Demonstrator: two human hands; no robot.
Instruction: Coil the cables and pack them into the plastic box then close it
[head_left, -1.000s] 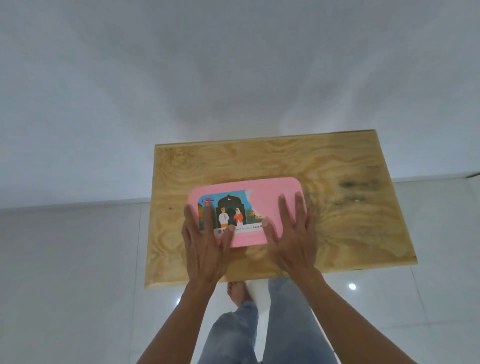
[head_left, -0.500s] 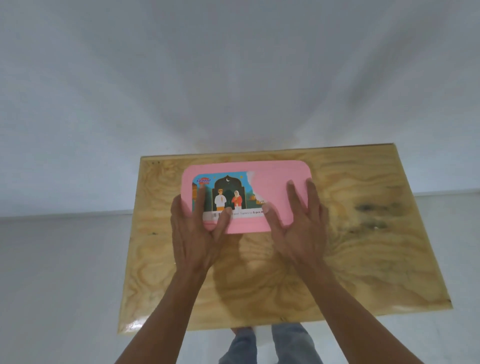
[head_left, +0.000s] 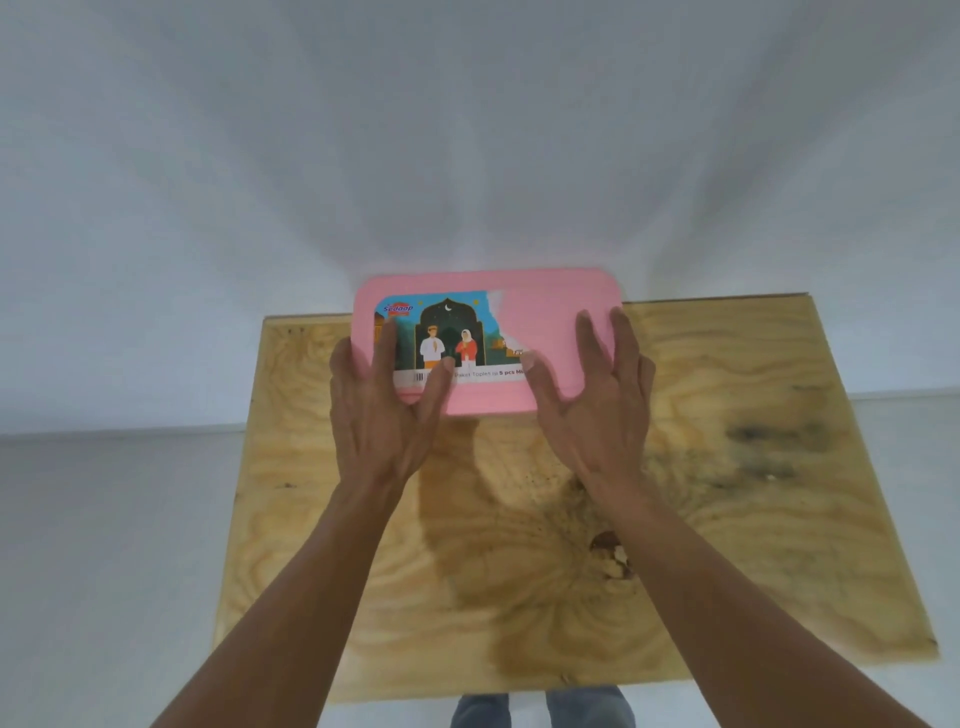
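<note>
Pink plastic box (lid on): far edge of desk, under flat, spread fingers of left hand and right hand; neither grasps.

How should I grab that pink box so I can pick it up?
Take the flat pink rectangular plastic box by its two short ends, one hand coming in from each side, fingers curled under the rim. It lies flat and wide with the lid on, at the far edge of the wooden table, so gripping both ends should keep it level.
</note>
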